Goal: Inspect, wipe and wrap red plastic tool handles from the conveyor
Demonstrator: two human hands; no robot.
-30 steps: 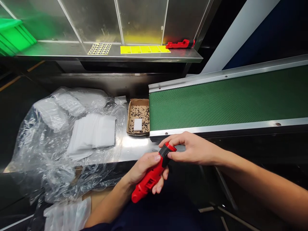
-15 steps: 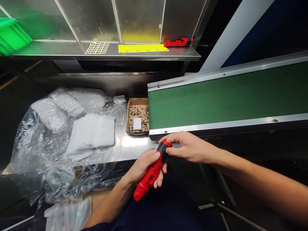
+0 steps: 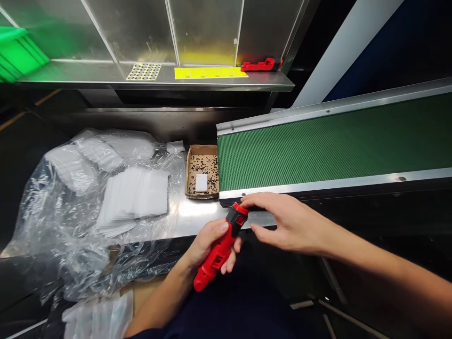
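A red tool-like part (image 3: 216, 252) with a black collar and a red ring at its upper end lies slanted in my left hand (image 3: 211, 240), whose fingers wrap round it. Beside the ringed end is my right hand (image 3: 282, 220), thumb and fingers apart; a fingertip is at or close to the red ring. Just beyond my hands, a shallow cardboard box (image 3: 188, 174) holds scattered small black pieces and a small white block (image 3: 201, 182).
A green conveyor belt (image 3: 300, 150) with metal rails runs to the right. White sleeves (image 3: 134, 197) lie on clear plastic at the left. On the metal shelf (image 3: 106, 77) are yellow labels (image 3: 211, 72), round stickers (image 3: 144, 71), another red part (image 3: 259, 65) and a green bin (image 3: 21, 54).
My right hand has opened and drawn slightly right, off the black collar. The red part in my left hand has shifted a little left and turned, showing more red at the collar.
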